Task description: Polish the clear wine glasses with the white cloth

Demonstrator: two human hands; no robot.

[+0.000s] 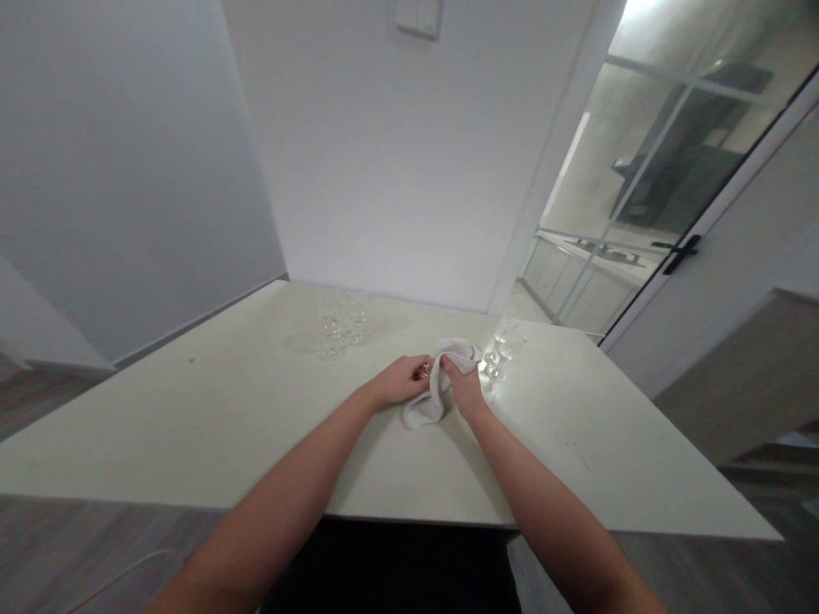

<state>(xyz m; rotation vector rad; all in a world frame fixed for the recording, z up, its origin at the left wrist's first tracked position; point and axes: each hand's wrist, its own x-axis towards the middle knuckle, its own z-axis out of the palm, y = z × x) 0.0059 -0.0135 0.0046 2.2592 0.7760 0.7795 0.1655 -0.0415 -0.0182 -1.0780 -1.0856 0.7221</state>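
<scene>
My left hand [404, 381] is closed around a small clear glass [422, 372], most of which is hidden by the fingers and the cloth. A white cloth [425, 411] is bunched in my right hand [462, 385] and pressed against the glass, one end drooping toward the tabletop. Just right of my right hand stand a few clear stemmed glasses [510, 344]. Farther back on the left, several more clear glasses [342, 328] are grouped together; their outlines are faint against the pale surface.
Everything sits on a pale table [211, 418] whose far edge meets a white wall [397, 170]. To the right is a glazed door [646, 170] with a black handle [682, 253], a kitchen visible through its panes. A light switch [418, 15] is on the wall.
</scene>
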